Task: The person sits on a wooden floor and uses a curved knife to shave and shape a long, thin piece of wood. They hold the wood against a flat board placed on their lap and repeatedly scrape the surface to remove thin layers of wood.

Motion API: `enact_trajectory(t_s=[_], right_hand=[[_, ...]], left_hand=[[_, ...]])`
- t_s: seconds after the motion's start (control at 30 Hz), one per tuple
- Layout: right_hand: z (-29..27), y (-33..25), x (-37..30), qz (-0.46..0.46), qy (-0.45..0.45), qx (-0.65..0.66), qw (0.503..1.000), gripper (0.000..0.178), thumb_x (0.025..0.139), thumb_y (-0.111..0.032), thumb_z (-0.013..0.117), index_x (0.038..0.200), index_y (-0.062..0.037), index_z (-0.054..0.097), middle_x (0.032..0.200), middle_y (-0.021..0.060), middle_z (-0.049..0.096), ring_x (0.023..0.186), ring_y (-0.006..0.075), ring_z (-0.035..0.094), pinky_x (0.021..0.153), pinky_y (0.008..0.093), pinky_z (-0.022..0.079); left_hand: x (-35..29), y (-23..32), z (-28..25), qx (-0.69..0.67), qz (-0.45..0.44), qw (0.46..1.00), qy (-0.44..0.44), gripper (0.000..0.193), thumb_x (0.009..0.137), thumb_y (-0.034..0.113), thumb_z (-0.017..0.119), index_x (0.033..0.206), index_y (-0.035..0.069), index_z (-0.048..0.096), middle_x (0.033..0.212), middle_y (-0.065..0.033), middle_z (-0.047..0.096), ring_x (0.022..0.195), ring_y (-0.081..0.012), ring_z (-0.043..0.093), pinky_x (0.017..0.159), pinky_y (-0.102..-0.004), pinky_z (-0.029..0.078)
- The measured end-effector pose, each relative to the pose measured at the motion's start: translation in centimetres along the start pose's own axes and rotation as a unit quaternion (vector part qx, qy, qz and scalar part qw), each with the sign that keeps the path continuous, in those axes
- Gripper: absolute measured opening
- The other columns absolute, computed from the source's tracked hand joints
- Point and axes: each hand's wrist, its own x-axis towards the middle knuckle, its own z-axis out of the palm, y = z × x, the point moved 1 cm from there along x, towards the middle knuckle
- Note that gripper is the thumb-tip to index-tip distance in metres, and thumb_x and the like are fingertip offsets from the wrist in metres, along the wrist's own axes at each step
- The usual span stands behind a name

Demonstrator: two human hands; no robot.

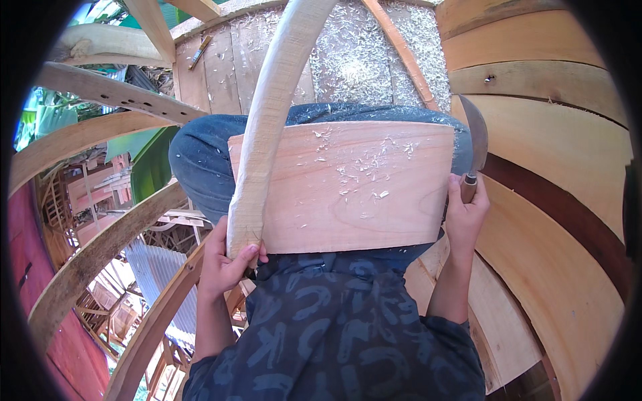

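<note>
A long, pale, squared length of wood (275, 100) slants up and away across the left side of my lap. Its near end sits in my left hand (229, 259), fingers wrapped round it and thumb on top. My right hand (467, 206) grips the brown handle of a knife (477, 137) with a broad curved blade, which points away from me beyond the board's right edge. Across my thighs lies a flat wooden board (361, 194), sprinkled with small shavings. The long piece rests over the board's left end; the knife is apart from it.
Shavings (354, 63) cover the plank floor (224, 73) ahead, where a thin orange-brown wooden strip (404, 53) lies. A small brush-like tool (200, 52) is at the far left. Curved planks (548, 140) form a wall at right. Open wooden ribs (93, 250) stand at left.
</note>
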Motion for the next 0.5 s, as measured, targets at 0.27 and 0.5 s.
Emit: enact_trajectory(t_s=[0.27,0.5], right_hand=[[2.0,2.9,-1.0,-0.074,0.114,0.180,0.974,0.024,0.095,-0.010,0.061,0.076,-0.0054,0.047,0.071,-0.0055,0.046,0.067,0.0035,0.041,0.071,0.0231,0.043],[2.5,2.1,0.5,-0.079,0.106,0.175,0.976,0.028,0.094,-0.013,0.063,0.073,-0.0063,0.046,0.065,-0.0079,0.040,0.062,0.0031,0.035,0.057,0.0231,0.034]], left_hand=[[0.2,-0.9,1.8,-0.069,0.136,0.983,0.102,0.049,0.090,0.018,0.067,0.126,-0.003,0.041,0.092,-0.0146,0.059,0.073,-0.0208,0.062,0.061,-0.0333,0.058],[1.1,0.2,1.8,-0.031,0.170,0.983,0.063,0.046,0.092,0.013,0.063,0.129,-0.002,0.039,0.095,-0.0136,0.058,0.076,-0.0201,0.062,0.061,-0.0341,0.058]])
